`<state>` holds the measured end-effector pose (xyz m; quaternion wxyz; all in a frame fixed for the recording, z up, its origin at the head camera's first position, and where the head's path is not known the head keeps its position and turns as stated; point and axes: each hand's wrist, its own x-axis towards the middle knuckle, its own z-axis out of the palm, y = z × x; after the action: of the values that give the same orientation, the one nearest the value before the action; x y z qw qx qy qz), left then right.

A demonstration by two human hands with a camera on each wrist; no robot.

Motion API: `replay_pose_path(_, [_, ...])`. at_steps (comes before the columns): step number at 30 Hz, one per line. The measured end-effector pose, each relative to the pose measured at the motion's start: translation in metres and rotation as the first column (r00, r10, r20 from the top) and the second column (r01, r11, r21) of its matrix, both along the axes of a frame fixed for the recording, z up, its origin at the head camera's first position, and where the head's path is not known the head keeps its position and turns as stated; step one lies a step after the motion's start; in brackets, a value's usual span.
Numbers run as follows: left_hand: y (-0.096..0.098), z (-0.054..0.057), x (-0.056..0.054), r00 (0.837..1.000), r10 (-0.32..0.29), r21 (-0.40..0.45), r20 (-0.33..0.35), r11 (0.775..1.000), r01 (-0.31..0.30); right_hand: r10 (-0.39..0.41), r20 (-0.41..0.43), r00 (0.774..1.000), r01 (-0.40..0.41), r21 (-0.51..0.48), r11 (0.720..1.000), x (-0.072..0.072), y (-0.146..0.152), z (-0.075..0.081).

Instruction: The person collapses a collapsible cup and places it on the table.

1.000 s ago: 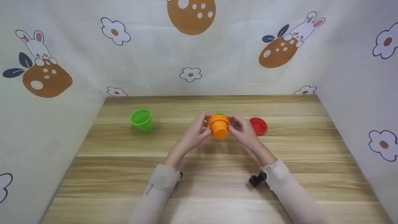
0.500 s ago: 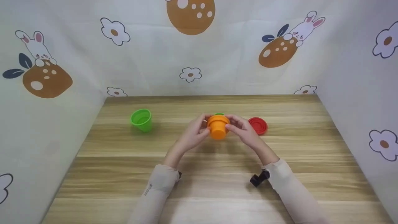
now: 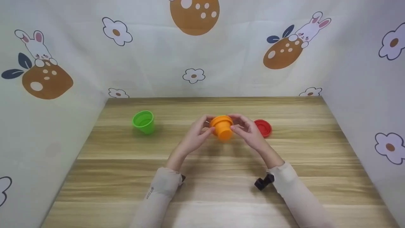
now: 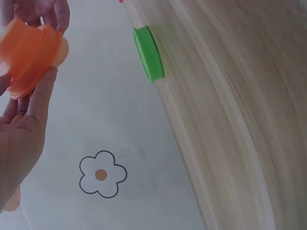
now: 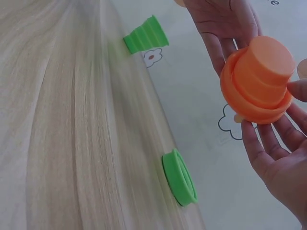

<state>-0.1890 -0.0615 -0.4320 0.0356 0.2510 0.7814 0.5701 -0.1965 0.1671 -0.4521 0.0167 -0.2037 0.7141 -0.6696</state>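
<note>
Both hands hold an orange collapsible cup (image 3: 224, 129) above the table, its narrow base tilted toward the head camera. My left hand (image 3: 197, 134) grips its left side, with the thumb near the stepped wall and fingers at the wide rim. On the opposite side, my right hand (image 3: 250, 132) pinches the cup in a similar way. The right wrist view shows the cup's flat base (image 5: 273, 56) and a fold around its wide part. A flattened green cup (image 5: 180, 178) lies on the table beyond; in the head view it is hidden.
An expanded green cup (image 3: 144, 122) stands at the left of the wooden table (image 3: 202, 202). A flat red collapsed cup (image 3: 263, 128) lies just beyond my right hand. Patterned cloth walls (image 3: 152, 60) enclose the back and sides.
The orange cup has tilted and turned slightly between the hands, its base now pointing a little rightward. The green edge visible behind it earlier is now covered. Both hands have shifted only slightly.
</note>
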Motion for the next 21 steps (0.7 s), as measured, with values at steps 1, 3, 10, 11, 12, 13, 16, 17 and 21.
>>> replay_pose_path(1, [-0.0002, -0.0001, 0.0000, 1.000, 0.001, 0.008, 0.004, 1.000, -0.002, 0.004, 0.001, 1.000, -0.004, -0.005, 1.000, 0.0001, 0.0005, 0.0001])
replay_pose_path(3, [-0.0005, -0.0002, 0.0001, 1.000, -0.001, 0.021, 0.016, 1.000, 0.001, 0.019, 0.006, 1.000, -0.019, -0.010, 1.000, 0.0002, 0.0017, 0.0003])
replay_pose_path(10, [0.0001, 0.0006, 0.0004, 0.999, -0.011, 0.006, 0.033, 1.000, 0.011, 0.114, 0.036, 0.993, -0.114, 0.005, 0.993, 0.0001, 0.0042, 0.0003])
replay_pose_path(11, [0.0001, 0.0008, 0.0007, 0.999, -0.009, -0.001, 0.034, 1.000, 0.009, 0.120, 0.035, 0.992, -0.121, 0.014, 0.993, 0.0002, 0.0041, 0.0004])
replay_pose_path(12, [0.0000, 0.0009, 0.0009, 0.999, -0.010, -0.003, 0.038, 1.000, 0.010, 0.124, 0.032, 0.992, -0.125, 0.024, 0.992, 0.0003, 0.0038, 0.0006])
replay_pose_path(13, [-0.0002, 0.0009, 0.0013, 0.999, -0.009, -0.008, 0.045, 1.000, 0.009, 0.124, 0.031, 0.992, -0.125, 0.033, 0.992, 0.0005, 0.0034, 0.0008])
replay_pose_path(16, [-0.0005, -0.0004, 0.0015, 0.998, -0.016, -0.016, 0.066, 1.000, 0.017, 0.107, 0.019, 0.994, -0.108, 0.070, 0.992, 0.0011, 0.0015, 0.0013])
replay_pose_path(17, [-0.0005, -0.0009, 0.0014, 0.997, -0.018, -0.018, 0.072, 1.000, 0.020, 0.098, 0.014, 0.995, -0.098, 0.081, 0.992, 0.0013, 0.0005, 0.0014])
replay_pose_path(21, [0.0004, -0.0022, 0.0005, 0.997, -0.023, -0.030, 0.079, 0.999, 0.025, 0.061, -0.018, 0.998, -0.058, 0.116, 0.992, 0.0018, -0.0028, 0.0023])
